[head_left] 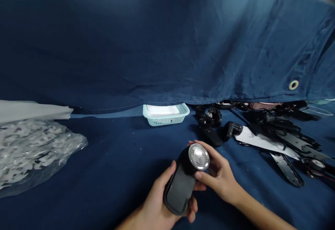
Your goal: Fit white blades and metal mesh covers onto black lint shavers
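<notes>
In the head view, the black handheld device point(179, 188) is held over the near part of the blue-covered worktop point(117, 160), a little right of the middle, tilted with its round perforated metal cap point(199, 156) facing up. The left hand point(159, 195) is wrapped around the body, thumb along one side and fingertips curling out on the other; the right hand point(222, 176) pinches the head end, thumb by the cap's lower rim and fingers behind its far side. This work probably goes best with the left grip steady low on the body and the right fingers on the rim, since pressing the thin-looking mesh could dent it. At the worktop's far edge, just short of the hanging cloth point(157, 48), a light-blue basket point(167, 121) holds something flat and white point(162, 110), perhaps paper. By the left edge, a clear plastic bag point(34, 184) is filled with many small whitish pieces point(31, 146). Near the far right corner, a pink basket point(264, 106) shows partly behind dark parts point(211, 135); its contents cannot be made out.
</notes>
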A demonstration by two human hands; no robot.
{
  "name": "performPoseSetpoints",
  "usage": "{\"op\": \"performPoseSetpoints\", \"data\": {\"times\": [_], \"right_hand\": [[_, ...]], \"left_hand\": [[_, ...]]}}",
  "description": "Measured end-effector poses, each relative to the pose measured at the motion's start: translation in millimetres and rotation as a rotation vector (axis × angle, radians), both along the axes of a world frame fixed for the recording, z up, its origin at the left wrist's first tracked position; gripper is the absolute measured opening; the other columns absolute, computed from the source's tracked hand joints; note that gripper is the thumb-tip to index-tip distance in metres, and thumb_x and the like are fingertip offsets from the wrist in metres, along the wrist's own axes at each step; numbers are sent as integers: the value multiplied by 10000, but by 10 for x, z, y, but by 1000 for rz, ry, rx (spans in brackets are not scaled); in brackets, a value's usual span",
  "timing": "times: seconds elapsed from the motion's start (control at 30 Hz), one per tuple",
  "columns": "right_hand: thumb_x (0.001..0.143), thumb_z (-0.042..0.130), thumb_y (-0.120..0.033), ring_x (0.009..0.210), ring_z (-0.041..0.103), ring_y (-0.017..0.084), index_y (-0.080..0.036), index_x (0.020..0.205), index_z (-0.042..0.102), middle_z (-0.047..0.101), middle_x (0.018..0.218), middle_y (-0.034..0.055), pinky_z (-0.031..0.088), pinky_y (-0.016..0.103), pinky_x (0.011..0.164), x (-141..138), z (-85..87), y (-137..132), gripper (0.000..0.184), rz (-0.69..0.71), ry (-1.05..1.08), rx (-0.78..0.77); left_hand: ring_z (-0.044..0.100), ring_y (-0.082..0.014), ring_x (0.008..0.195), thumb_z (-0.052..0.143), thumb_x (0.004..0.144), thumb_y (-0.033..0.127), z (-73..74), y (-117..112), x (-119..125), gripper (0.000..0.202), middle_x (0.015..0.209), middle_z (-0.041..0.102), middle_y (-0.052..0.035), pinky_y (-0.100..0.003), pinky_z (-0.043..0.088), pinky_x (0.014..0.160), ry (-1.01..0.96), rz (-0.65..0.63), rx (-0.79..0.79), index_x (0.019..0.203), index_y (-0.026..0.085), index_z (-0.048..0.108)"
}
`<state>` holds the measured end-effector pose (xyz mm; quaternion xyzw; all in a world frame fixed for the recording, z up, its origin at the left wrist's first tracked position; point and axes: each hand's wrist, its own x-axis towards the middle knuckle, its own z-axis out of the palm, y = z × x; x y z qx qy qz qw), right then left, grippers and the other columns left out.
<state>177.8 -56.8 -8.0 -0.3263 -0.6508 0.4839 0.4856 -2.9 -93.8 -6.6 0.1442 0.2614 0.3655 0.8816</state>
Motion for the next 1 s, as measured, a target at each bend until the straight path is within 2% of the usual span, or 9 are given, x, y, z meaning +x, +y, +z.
{"op": "performPoseSetpoints", "data": {"times": [0.13, 0.23, 0.3, 0.4, 0.47, 0.57, 0.67, 0.87, 1.0], "right_hand": [[775, 782, -208, 1336, 490, 320, -289, 1400, 458, 509, 1464, 115, 413, 495, 1108, 21, 41, -23, 709, -106, -95, 273], [764, 792, -207, 1312, 513, 326, -279, 1377, 467, 533, 1434, 125, 428, 521, 1093, 31, 28, 13, 698, -187, -165, 381], [755, 800, -206, 1285, 539, 322, -271, 1348, 488, 567, 1391, 127, 430, 528, 1089, 22, -9, 29, 673, -229, -236, 435], [765, 788, -188, 1251, 569, 305, -269, 1324, 492, 586, 1357, 129, 490, 495, 1040, -57, -66, -7, 638, -238, -268, 471], [777, 781, -191, 1266, 559, 297, -273, 1317, 485, 567, 1375, 129, 541, 447, 991, -161, -54, -73, 621, -185, -211, 407], [801, 771, -228, 1286, 545, 294, -277, 1312, 498, 543, 1411, 124, 567, 413, 966, -356, 67, -193, 581, -55, -83, 202], [836, 739, -239, 1301, 532, 298, -285, 1334, 509, 526, 1439, 117, 547, 430, 995, -507, 211, -275, 550, 49, 5, 108], [841, 732, -227, 1340, 477, 307, -333, 1385, 498, 499, 1456, 96, 525, 448, 1017, -514, 286, -278, 602, 128, -72, 365], [823, 753, -251, 1295, 520, 305, -325, 1364, 520, 552, 1391, 104, 506, 442, 1033, -469, 312, -298, 594, 121, -125, 411]], "left_hand": [[640, -190, 594, 353, 968, 594, 88, 95, -157, 635, 786, 683, -115, -273, 471, 478, 101, -28, 87, 985, 55, 689], [631, -187, 678, 412, 969, 560, 216, 87, -300, 571, 922, 676, -133, -271, 470, 522, 226, -4, 215, 1091, 61, 660], [620, -187, 746, 461, 962, 534, 301, 2, -391, 517, 1053, 656, -136, -276, 465, 580, 390, 76, 340, 1214, 108, 607], [598, -241, 976, 549, 923, 536, 385, -216, -507, 583, 1172, 618, -108, -348, 466, 818, 773, 217, 542, 1411, 233, 447], [484, -286, 1227, 578, 906, 538, 409, -379, -567, 658, 1319, 544, -94, -417, 349, 1041, 940, 276, 621, 1473, 302, 342], [337, -295, 1387, 603, 904, 498, 407, -584, -631, 722, 1470, 418, -82, -457, 192, 1162, 938, 342, 635, 1504, 318, 244], [359, -315, 1389, 677, 865, 432, 387, -709, -679, 810, 1506, 385, -118, -480, 246, 1153, 842, 316, 658, 1508, 271, 212], [334, -339, 1412, 738, 829, 325, 408, -763, -773, 797, 1521, 375, -140, -529, 290, 1133, 683, 267, 774, 1476, 261, 276], [301, -370, 1426, 767, 790, 326, 406, -798, -784, 831, 1520, 384, -154, -568, 260, 1145, 727, 275, 798, 1477, 238, 310]]}}
